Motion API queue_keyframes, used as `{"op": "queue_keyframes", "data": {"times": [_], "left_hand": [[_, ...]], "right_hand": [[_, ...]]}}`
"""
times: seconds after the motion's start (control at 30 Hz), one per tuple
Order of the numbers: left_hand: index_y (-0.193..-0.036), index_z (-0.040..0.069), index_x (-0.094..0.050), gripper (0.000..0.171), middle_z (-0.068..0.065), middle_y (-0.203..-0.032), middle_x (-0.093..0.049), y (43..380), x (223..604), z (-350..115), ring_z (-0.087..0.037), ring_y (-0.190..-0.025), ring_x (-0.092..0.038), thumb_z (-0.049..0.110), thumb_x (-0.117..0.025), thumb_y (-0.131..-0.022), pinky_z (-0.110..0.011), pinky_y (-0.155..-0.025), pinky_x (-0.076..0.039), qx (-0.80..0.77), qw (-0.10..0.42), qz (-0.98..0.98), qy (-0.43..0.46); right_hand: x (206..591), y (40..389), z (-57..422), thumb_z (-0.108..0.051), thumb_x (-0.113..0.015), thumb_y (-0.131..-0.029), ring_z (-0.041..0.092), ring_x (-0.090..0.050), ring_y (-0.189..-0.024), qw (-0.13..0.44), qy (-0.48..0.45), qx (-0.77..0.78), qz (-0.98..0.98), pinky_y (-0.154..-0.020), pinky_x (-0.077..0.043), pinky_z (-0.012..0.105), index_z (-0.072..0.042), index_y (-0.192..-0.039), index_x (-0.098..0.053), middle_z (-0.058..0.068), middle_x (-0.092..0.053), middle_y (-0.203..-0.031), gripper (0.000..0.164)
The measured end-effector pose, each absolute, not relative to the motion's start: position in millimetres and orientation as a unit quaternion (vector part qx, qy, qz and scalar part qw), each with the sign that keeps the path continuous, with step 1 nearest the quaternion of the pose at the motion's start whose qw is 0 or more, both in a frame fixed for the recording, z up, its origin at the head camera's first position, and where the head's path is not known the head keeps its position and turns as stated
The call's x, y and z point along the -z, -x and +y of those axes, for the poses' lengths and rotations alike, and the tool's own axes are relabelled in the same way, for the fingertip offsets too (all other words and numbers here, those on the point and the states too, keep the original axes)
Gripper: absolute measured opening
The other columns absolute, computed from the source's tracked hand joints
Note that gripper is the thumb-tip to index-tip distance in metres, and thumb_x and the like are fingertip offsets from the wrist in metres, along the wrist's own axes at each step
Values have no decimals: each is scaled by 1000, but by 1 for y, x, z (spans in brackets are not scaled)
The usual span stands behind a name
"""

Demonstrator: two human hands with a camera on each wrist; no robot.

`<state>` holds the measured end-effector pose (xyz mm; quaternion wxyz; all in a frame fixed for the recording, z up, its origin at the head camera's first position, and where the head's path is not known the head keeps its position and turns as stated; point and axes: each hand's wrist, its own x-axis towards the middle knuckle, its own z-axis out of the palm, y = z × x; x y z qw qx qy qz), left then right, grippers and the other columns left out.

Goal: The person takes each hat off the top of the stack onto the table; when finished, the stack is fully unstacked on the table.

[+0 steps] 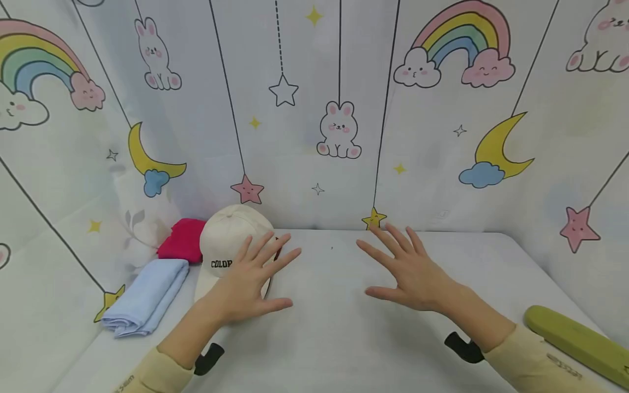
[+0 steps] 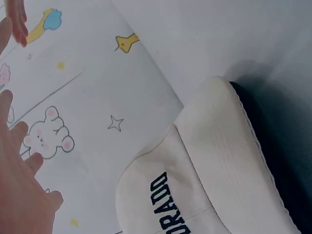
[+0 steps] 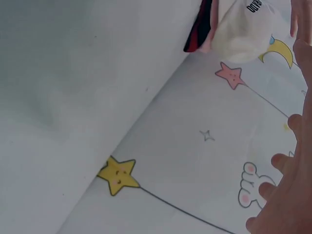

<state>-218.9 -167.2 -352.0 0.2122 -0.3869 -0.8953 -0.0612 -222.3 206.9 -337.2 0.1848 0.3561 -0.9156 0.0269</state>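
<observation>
Both hands are raised over the white table with fingers spread, and neither holds anything. In the head view my left hand overlaps a cream baseball cap with dark lettering, hiding part of its front and brim. The left wrist view shows the cap close by, its brim pointing up to the right, with the left hand's fingers along the left edge. My right hand hovers at the right of the table's middle, thumb pointing left. Its fingers line the right side of the right wrist view.
Beside the cap lie a bright red folded cloth and a light blue folded cloth at the table's left. A long green object lies near the right edge. A curtain printed with rabbits, stars and rainbows hangs behind the table.
</observation>
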Motion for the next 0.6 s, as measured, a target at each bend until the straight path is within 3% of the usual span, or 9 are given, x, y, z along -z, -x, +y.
{"op": "queue_keyframes", "data": {"times": [0.4,0.6], "left_hand": [[-160,28,-30,88,-2,-167,-17,220,353,-178,-37,-150,-17,63,-64,-87,-70,-114,-9,124,247,-898,342],[-160,27,-30,94,-6,-165,-22,225,356,-188,-37,-148,-20,53,-74,-81,-71,-112,-13,171,278,-892,313]], "right_hand": [[334,240,183,-69,-57,-91,38,-10,-151,183,-354,-63,-915,-116,-2,65,-27,-161,-26,8,-11,-167,87],[337,252,164,-68,-58,-91,40,-11,-150,188,-358,-95,-910,-114,-5,69,-26,-161,-25,11,-14,-166,88]]}}
